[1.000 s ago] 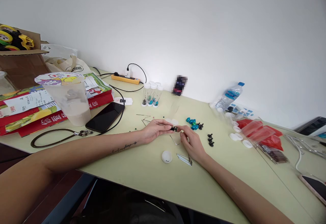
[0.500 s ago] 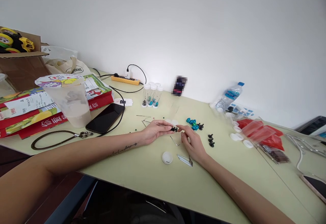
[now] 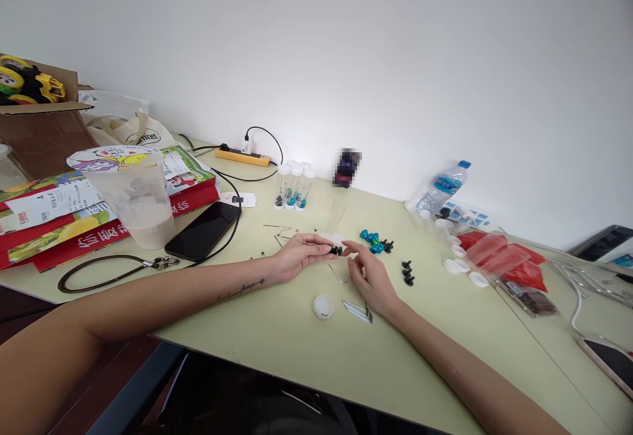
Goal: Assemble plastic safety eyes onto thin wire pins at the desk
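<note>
My left hand pinches a small black knob-like part between thumb and fingers. Close by on the right is my right hand, its index fingertip at the part's end and its thumb apart from that finger. Below the hands lie a single L-shaped hex key and a row of several hex keys. A round white cap holds tiny dark pieces. To the right are blue metallic parts and a short line of black parts.
Clear capped tubes stand near the wall. On the left are a drink cup, a phone and a strap. A water bottle, white caps and red plastic occupy the right.
The whole view has shifted very slightly. Both hands keep nearly the same pose, with the black part still in my left hand.
</note>
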Tool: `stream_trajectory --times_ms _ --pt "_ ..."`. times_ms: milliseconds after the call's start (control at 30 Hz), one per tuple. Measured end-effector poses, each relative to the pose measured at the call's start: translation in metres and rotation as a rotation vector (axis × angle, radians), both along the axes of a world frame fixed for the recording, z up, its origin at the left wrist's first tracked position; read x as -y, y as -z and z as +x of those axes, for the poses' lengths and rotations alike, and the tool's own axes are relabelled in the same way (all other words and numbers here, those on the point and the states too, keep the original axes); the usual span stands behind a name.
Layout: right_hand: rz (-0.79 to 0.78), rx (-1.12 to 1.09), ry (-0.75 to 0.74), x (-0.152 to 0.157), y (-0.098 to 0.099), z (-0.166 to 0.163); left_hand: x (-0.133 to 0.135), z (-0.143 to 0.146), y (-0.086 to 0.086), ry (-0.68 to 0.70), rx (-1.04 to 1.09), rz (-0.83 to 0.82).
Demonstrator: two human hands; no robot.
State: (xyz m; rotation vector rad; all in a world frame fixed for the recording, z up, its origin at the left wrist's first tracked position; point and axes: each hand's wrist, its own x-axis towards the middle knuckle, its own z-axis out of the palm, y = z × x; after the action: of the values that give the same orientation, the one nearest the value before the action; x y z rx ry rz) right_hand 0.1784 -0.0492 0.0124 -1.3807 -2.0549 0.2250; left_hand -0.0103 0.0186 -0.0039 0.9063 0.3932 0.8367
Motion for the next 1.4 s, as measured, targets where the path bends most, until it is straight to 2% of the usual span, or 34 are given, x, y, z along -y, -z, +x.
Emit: stream_trajectory --times_ms 967,1400 --pt "0.041 -0.004 -0.048 0.0003 -0.0005 0.0005 -0.0003 0.0002 -0.0008 0.014 -0.027 0.009" --pt "0.030 0.000 -0.051 0.0002 0.0000 0.0013 -0.0032 0.0012 0.0045 0.001 -0.042 0.033"
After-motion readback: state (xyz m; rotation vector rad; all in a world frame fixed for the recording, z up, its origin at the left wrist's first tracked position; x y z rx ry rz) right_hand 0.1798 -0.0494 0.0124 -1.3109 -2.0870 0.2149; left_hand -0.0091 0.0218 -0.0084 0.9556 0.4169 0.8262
